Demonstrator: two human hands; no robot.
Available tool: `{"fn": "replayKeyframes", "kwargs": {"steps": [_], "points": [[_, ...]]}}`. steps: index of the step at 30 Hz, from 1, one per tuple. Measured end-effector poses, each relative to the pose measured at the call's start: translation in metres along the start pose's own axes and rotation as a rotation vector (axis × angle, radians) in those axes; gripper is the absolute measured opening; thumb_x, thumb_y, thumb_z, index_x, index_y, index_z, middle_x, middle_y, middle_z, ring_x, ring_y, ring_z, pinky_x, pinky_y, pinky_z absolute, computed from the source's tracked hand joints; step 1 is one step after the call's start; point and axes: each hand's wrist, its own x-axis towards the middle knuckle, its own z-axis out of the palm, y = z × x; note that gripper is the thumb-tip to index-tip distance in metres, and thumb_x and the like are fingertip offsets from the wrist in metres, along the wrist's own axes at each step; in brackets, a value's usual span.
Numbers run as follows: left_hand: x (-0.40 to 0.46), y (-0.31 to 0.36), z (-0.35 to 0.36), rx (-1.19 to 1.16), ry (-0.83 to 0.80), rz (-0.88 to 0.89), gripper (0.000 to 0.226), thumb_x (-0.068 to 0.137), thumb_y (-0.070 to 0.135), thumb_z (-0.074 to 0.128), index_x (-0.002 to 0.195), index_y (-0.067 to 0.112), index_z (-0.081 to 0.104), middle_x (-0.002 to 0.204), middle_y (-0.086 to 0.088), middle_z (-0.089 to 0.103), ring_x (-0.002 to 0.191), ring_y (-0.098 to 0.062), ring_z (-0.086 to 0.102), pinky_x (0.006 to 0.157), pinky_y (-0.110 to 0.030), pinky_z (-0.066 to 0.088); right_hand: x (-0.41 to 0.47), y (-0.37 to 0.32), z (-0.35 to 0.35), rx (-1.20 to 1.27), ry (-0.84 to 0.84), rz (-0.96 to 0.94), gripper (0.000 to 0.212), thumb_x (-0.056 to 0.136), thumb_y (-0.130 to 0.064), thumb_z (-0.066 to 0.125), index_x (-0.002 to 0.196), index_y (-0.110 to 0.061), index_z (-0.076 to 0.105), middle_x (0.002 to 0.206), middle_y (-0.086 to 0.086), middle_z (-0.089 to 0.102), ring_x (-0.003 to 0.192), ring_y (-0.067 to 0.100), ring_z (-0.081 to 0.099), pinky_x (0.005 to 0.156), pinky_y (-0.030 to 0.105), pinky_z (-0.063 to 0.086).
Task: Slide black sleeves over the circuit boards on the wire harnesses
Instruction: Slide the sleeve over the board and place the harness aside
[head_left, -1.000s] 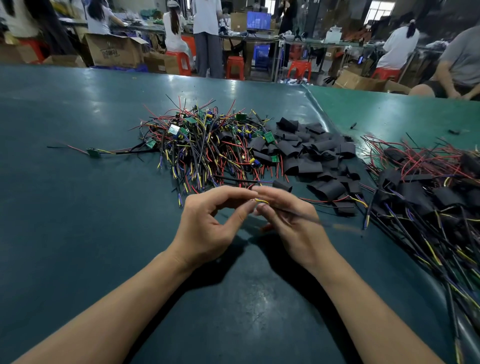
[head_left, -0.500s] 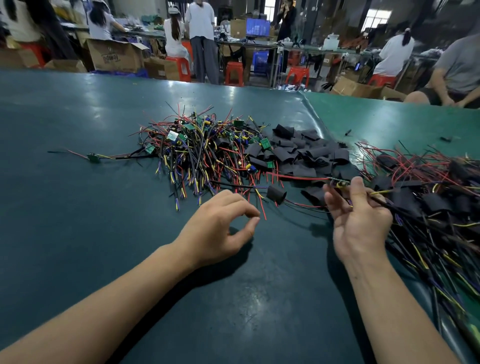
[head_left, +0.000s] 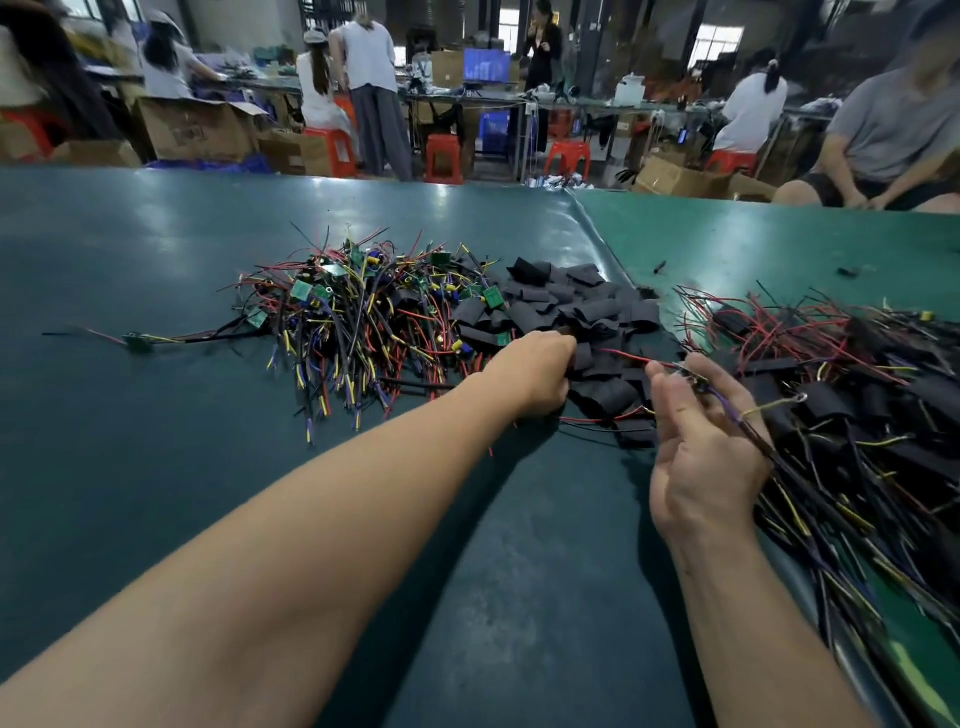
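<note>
The left hand (head_left: 530, 371) reaches into the sleeves (head_left: 571, 312), fingers hidden. The right hand (head_left: 701, 447), just right, pinches a harness (head_left: 727, 405) running right.

We saw a smooth green table mat (head_left: 156, 467) with a soft sheen that caught the lights. The black sleeves (head_left: 582, 306) looked matt and limp. The wires (head_left: 363, 332) wore glossy plastic coats, the boxes (head_left: 192, 127) were plain brown cardboard, and the stools (head_left: 444, 156) were shiny red plastic.
</note>
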Motion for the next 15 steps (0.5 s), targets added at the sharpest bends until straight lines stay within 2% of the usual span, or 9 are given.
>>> {"fn": "replayKeyframes", "kwargs": {"steps": [2,6,9,12,15], "points": [[0.005,-0.002,0.001,-0.014,0.003,-0.037,0.02,0.088,0.016,0.057,0.103,0.005,0.063,0.111,-0.015,0.065,0.107,-0.035,0.058,0.089,-0.041,0.05,-0.001,-0.001,0.0,0.006,0.007,0.008,0.021,0.09,0.012,0.059,0.094,-0.008,0.063,0.087,0.012,0.068,0.079,0.024,0.073,0.073,0.024,0.058],[0.008,-0.003,-0.009,0.048,0.077,-0.014,0.021,0.085,0.02,0.062,0.102,0.008,0.062,0.106,-0.012,0.064,0.102,-0.034,0.058,0.086,-0.043,0.05,0.001,-0.003,-0.002,-0.028,0.039,-0.025,0.013,0.094,0.001,0.06,0.098,-0.011,0.06,0.083,0.01,0.07,0.073,0.023,0.072,0.068,0.025,0.058],[-0.008,-0.001,-0.021,-0.138,0.279,-0.058,0.026,0.084,0.017,0.064,0.108,0.007,0.056,0.105,-0.012,0.067,0.098,-0.033,0.061,0.085,-0.042,0.049,0.002,-0.005,-0.005,-0.002,0.057,-0.035,0.007,0.097,-0.007,0.059,0.098,-0.012,0.055,0.092,0.018,0.07,0.077,0.026,0.072,0.067,0.027,0.059],[-0.054,-0.01,-0.032,-0.419,0.506,-0.097,0.037,0.08,0.011,0.072,0.114,0.01,0.058,0.106,-0.005,0.071,0.097,-0.024,0.067,0.089,-0.036,0.052,0.002,-0.006,-0.007,0.008,0.058,0.013,0.006,0.097,-0.01,0.06,0.097,-0.012,0.053,0.093,0.02,0.071,0.081,0.029,0.073,0.068,0.028,0.059],[-0.119,-0.032,-0.033,-0.46,0.537,-0.114,0.042,0.077,0.005,0.078,0.115,0.011,0.063,0.103,0.0,0.072,0.094,-0.011,0.067,0.091,-0.025,0.051,-0.003,0.001,-0.002,0.02,-0.024,0.109,0.013,0.092,0.002,0.062,0.097,-0.008,0.056,0.084,0.013,0.069,0.075,0.025,0.071,0.069,0.026,0.058]]}}
